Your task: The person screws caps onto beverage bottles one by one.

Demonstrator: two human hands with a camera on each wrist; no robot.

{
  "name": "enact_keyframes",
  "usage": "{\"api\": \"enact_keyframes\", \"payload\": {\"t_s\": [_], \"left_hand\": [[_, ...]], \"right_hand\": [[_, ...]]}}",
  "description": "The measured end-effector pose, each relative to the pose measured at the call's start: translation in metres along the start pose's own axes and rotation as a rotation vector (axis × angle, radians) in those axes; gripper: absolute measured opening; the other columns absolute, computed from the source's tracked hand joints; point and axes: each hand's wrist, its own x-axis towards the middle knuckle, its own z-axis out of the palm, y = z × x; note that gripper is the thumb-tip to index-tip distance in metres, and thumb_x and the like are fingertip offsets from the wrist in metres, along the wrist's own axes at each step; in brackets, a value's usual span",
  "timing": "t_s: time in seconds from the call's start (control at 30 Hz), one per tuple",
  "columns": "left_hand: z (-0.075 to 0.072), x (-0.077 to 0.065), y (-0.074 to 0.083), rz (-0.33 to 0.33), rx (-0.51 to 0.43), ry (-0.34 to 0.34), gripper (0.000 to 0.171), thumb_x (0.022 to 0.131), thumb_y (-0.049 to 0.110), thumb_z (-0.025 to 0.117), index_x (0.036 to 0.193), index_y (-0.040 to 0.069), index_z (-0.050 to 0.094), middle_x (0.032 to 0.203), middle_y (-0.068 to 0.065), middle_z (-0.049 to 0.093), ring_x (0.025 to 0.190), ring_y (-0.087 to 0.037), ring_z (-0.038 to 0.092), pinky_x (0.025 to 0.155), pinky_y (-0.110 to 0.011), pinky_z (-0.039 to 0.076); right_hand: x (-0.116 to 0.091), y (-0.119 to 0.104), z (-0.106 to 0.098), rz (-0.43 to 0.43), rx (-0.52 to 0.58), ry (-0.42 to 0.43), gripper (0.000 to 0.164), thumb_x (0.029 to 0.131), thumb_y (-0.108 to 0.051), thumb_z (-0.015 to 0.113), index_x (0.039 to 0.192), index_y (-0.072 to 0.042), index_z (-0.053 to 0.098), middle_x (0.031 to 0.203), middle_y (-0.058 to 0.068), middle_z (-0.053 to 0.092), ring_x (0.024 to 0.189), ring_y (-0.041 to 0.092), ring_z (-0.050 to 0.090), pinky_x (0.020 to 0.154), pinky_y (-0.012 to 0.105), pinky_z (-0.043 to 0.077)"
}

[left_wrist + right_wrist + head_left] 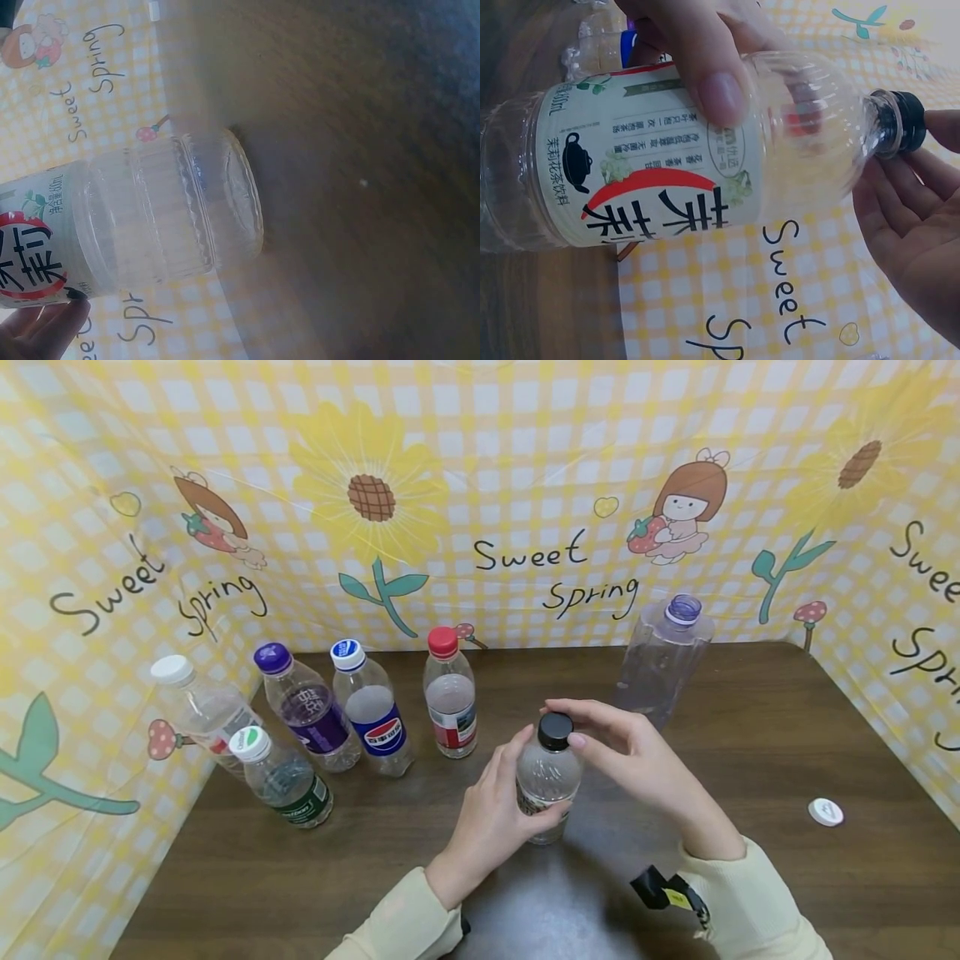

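A transparent tea bottle (550,777) with a black cap (556,732) stands upright in front of me. My left hand (491,810) grips its body, thumb at the front and fingers round the far side. In the right wrist view, that thumb lies over the pale label (645,157), printed with a teapot and large characters. My right hand (637,756) pinches the black cap between thumb and fingers; the cap sits on the bottle's neck. The left wrist view shows the bottle's ribbed lower part (165,210) and the left fingertips under the label.
To the left stand several capped bottles, among them a purple-capped one (311,714), a Pepsi bottle (378,727), a red-capped one (452,714) and a small green-labelled one (288,785). An uncapped purple-tinted bottle (660,664) stands at back right. A loose white cap (826,812) lies right.
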Motion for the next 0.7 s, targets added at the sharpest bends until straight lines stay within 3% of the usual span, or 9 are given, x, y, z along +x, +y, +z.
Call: {"api": "enact_keyframes", "payload": {"t_s": [0.2,0.53,0.7], "left_hand": [[0.0007,0.0002,-0.0001,0.015,0.012,0.014,0.095,0.071,0.031,0.084,0.146,0.021,0.026,0.124,-0.011,0.056,0.103,-0.026,0.064,0.076,-0.041,0.058],[0.0019,-0.0002,-0.0017,0.030,0.021,0.031,0.095,0.071,0.033,0.084,0.145,0.021,0.026,0.122,-0.010,0.057,0.102,-0.024,0.064,0.075,-0.040,0.058],[0.0012,0.0000,-0.0019,0.024,0.016,0.022,0.095,0.071,0.032,0.084,0.146,0.021,0.026,0.123,-0.011,0.056,0.103,-0.024,0.063,0.076,-0.040,0.058]], "right_hand": [[-0.0011,-0.0004,-0.0009,-0.007,-0.012,0.037,0.035,0.095,-0.007,0.056,0.129,0.001,0.055,0.127,0.021,0.060,0.109,-0.002,0.060,0.087,0.016,0.049],[0.0024,-0.0016,0.0025,0.050,-0.102,0.127,0.028,0.088,-0.008,0.067,0.114,-0.003,0.062,0.110,0.012,0.066,0.099,0.004,0.061,0.084,0.021,0.050],[0.0033,-0.0008,0.0041,0.043,-0.106,0.116,0.033,0.088,-0.006,0.066,0.120,-0.003,0.059,0.116,0.013,0.064,0.102,0.002,0.058,0.089,0.018,0.048]]}}
